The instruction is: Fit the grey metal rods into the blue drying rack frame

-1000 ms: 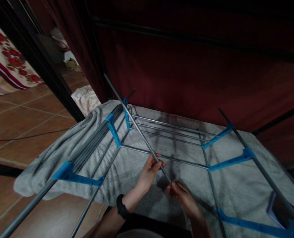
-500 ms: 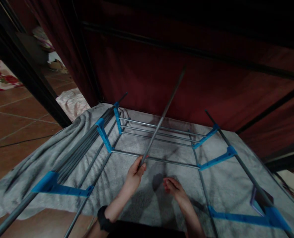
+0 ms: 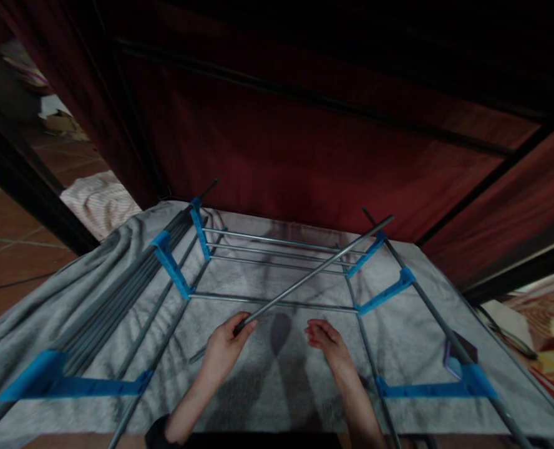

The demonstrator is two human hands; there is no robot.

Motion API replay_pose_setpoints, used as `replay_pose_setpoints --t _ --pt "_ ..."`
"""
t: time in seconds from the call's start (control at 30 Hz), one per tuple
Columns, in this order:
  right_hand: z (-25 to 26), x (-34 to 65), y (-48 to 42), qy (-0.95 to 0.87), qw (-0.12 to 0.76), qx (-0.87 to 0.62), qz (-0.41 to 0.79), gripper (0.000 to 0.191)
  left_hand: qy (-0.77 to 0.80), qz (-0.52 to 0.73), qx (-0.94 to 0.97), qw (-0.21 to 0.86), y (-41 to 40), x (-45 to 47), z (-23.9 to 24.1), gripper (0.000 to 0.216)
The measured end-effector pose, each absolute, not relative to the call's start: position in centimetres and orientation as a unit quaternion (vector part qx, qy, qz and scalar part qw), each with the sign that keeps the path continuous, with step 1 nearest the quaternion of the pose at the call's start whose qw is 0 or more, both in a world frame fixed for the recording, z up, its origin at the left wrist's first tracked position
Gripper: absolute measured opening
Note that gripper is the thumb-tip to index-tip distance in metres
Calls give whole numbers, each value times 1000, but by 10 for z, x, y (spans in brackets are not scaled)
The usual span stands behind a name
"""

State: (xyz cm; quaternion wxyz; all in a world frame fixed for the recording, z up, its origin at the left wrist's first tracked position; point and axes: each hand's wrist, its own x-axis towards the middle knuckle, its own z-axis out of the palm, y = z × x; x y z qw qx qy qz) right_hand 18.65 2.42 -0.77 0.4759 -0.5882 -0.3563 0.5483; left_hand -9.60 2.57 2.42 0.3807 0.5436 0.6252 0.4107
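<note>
Far left: cardboard box [image 3: 60,123], contents too dim to tell. Left hand [image 3: 230,344] was closed round a grey metal rod [image 3: 300,282] near its lower end; rod slanted up rightward over the front crossbar [image 3: 314,306]. Right hand [image 3: 326,340] sat apart, half-curled, nothing visibly held. Off-centre, one-handed grip could have let the rod's long end dip and knock the rear-right blue bracket [image 3: 365,255].

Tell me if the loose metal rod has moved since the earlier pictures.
Yes, rightward: the loose metal rod, in the left hand, first pointed past the far-left blue bracket and now points past the far-right blue bracket.
</note>
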Motion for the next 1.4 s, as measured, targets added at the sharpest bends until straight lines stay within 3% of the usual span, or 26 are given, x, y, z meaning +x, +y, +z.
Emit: replay_pose_setpoints --t 0.3,0.5,0.9,1.2,1.4 --pt "33 205 57 -275 622 -542 493 51 654 369 573 328 30 -108 20 36" --pt "59 224 98 -250 678 -482 495 50 671 330 592 303 33 -116 7 35" --pt "73 238 140 -255 697 -466 482 34 664 294 635 264 36 -134 -4 36" --pt "67 266 162 -201 689 -484 500 21 722 254 629 137 37 -181 -20 33" --pt "58 281 169 -201 694 -475 502 18 784 303 539 50 35 -197 -16 28"
